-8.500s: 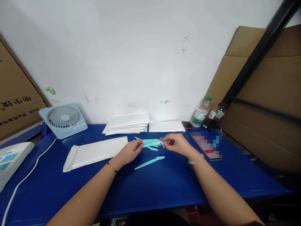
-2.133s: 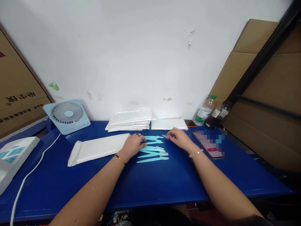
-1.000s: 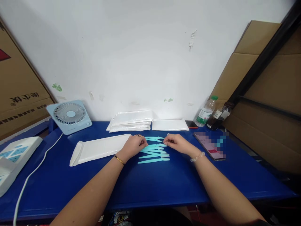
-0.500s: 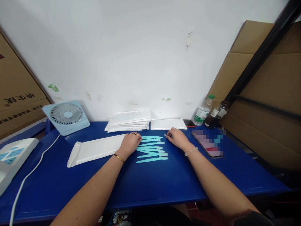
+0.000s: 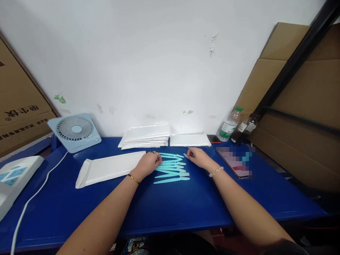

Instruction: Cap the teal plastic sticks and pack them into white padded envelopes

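Note:
Several turquoise plastic sticks [image 5: 171,168] lie in a row on the blue table [image 5: 170,209], one below another. My left hand [image 5: 147,163] rests with curled fingers at their left ends, touching the upper ones. At the right end of the topmost stick my right hand [image 5: 197,157] pinches its pale tip. A white padded envelope [image 5: 108,168] with its flap open lies just left of my left hand.
A stack of white envelopes [image 5: 145,136] and one more [image 5: 189,140] lie by the wall. A small blue fan [image 5: 74,130] stands back left, its white cable [image 5: 32,198] trailing forward. A phone [image 5: 233,165], two bottles [image 5: 230,124] and cardboard [image 5: 300,113] are on the right.
Since the oldest frame the loose sticks have been laid out into a neat row. In the last half second my right hand shifted slightly left and drew the top stick level.

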Tool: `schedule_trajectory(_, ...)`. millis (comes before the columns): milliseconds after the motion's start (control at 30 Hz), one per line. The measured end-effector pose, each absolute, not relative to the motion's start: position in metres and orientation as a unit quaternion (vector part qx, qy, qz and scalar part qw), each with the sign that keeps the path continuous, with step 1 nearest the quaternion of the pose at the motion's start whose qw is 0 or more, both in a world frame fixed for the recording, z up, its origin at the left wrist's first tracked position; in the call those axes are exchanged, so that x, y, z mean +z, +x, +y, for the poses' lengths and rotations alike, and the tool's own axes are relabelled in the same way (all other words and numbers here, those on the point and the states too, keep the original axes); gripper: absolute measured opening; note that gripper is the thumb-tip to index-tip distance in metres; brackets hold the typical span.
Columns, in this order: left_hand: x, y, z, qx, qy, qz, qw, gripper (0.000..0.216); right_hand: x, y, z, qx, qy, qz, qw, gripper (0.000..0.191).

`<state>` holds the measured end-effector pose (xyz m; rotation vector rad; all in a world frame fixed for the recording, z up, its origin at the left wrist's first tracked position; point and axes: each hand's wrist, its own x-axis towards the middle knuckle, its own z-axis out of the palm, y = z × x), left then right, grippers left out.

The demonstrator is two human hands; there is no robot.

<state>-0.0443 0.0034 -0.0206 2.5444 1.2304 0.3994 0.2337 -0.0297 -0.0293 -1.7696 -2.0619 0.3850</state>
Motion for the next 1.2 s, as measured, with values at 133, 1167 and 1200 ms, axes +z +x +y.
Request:
schedule_trajectory(133,-0.021,-0.047,0.002,0.193,0.858,0.435,0.193,0.012,-0.028,0.234,-0.032,0.159,-0.626,-0.738,0.197,0.007)
schedule_trajectory(1167,-0.013,-0.044,-0.010,0.177,0.909,0.327,0.187,0.038,-0.003,0.214,-0.058,0.193,-0.490,-0.797,0.296,0.016)
schedule_trajectory(1200,-0.014,-0.045,-0.010,0.180,0.911,0.326,0.177,0.036,-0.004,0.218,-0.056,0.196,-0.496,-0.795,0.289,0.017)
